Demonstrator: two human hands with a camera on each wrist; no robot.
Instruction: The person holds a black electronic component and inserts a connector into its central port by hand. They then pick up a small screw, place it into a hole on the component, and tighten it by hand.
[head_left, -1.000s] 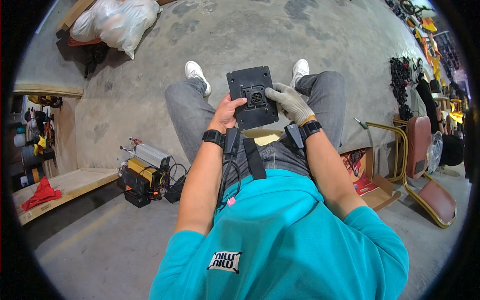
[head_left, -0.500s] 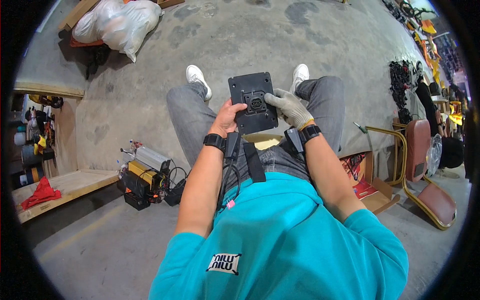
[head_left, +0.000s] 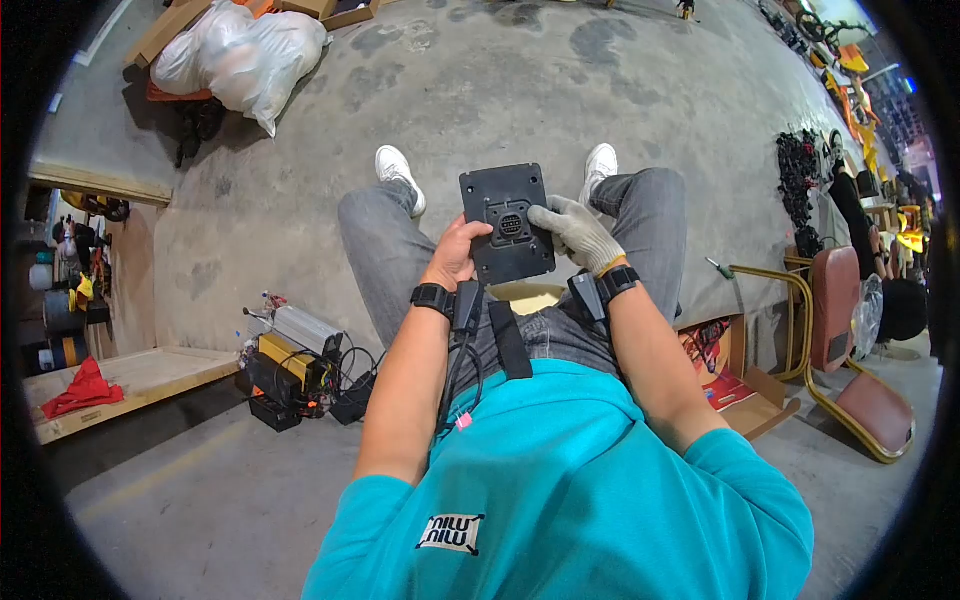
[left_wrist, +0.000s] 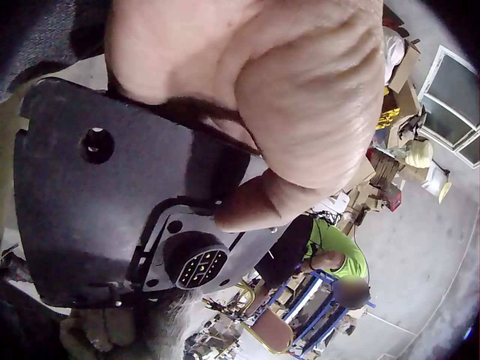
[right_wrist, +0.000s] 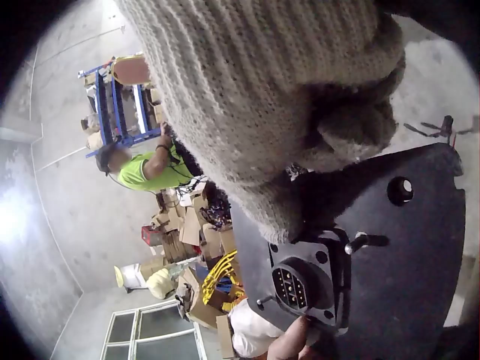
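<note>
A black rectangular plate with corner holes is held between both hands above the lap. In its middle sits a round multi-pin connector on a square flange. My bare left hand grips the left edge, its thumb lying on the face beside the flange. The right hand, in a knitted glove, holds the opposite edge. Its gloved thumb presses on the flange by the connector, with the other fingers curled at the edge. A small bolt stands up from the plate in the right wrist view.
On the floor at left lie a metal-cased device with cables and a wooden ledge bearing a red cloth. At right are an open cardboard box and a tipped chair. White bags lie ahead.
The head view has shifted slightly, so the floor, shoes and plate sit lower in the picture. Both hands keep their hold on the plate.
</note>
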